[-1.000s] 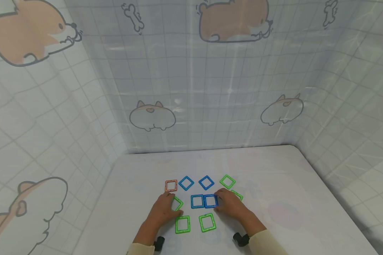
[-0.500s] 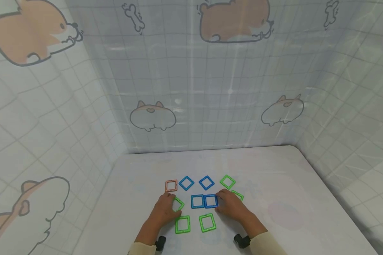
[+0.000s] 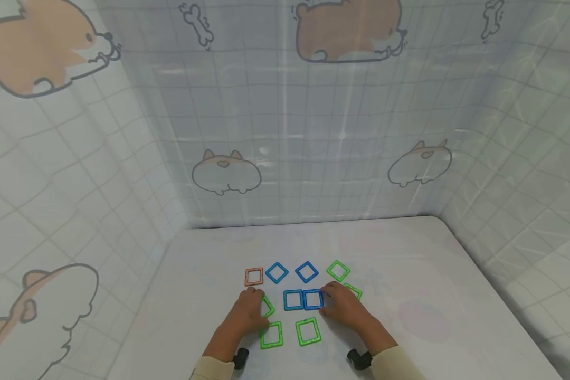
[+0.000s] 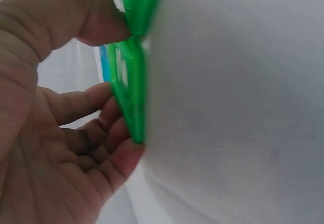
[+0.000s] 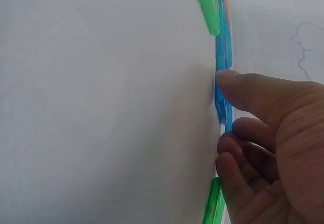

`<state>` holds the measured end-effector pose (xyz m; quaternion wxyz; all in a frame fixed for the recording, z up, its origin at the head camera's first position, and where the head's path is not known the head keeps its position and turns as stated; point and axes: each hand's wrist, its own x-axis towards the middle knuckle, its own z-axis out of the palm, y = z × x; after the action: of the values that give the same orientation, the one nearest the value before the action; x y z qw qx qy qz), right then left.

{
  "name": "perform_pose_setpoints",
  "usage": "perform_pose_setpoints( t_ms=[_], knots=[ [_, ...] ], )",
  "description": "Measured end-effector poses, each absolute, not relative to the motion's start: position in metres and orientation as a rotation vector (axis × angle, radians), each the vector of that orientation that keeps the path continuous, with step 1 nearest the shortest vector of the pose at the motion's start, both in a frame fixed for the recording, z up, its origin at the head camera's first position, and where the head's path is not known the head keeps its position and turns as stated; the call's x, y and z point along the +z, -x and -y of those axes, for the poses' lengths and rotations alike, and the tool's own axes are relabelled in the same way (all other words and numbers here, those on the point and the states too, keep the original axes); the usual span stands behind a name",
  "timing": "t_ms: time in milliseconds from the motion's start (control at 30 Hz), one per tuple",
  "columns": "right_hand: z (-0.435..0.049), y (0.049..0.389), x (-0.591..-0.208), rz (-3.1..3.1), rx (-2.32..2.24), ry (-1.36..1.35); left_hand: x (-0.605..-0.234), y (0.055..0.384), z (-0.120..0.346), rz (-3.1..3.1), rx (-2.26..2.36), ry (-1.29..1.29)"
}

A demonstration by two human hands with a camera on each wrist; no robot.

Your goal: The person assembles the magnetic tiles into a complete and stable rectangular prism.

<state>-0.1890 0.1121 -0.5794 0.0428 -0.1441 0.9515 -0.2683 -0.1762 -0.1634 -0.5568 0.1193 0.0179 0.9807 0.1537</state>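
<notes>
At the lower centre of the head view, a green frame (image 3: 269, 303) is pinched by the left hand (image 3: 248, 312); farther right, a dark blue frame (image 3: 314, 308) — touching a lighter blue frame (image 3: 294, 309) — is held at its right side between the right hand's (image 3: 347, 307) thumb and fingers.

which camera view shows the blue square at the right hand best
The head view: it shows nearly the whole outline of the blue square from above, the right hand at one edge. The right wrist view has it edge-on, partly behind the thumb. The left wrist view has only a blue sliver, possibly another square's.
</notes>
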Motion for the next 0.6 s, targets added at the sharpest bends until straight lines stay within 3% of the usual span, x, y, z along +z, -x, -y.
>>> perform_pose_setpoints(
  t_ms=[600],
  knots=[
    [-0.113,0.191,-0.580,-2.901,-0.858,0.413,-0.561,0.178,0.178,-2.843,0.648,-0.152]
  ],
)
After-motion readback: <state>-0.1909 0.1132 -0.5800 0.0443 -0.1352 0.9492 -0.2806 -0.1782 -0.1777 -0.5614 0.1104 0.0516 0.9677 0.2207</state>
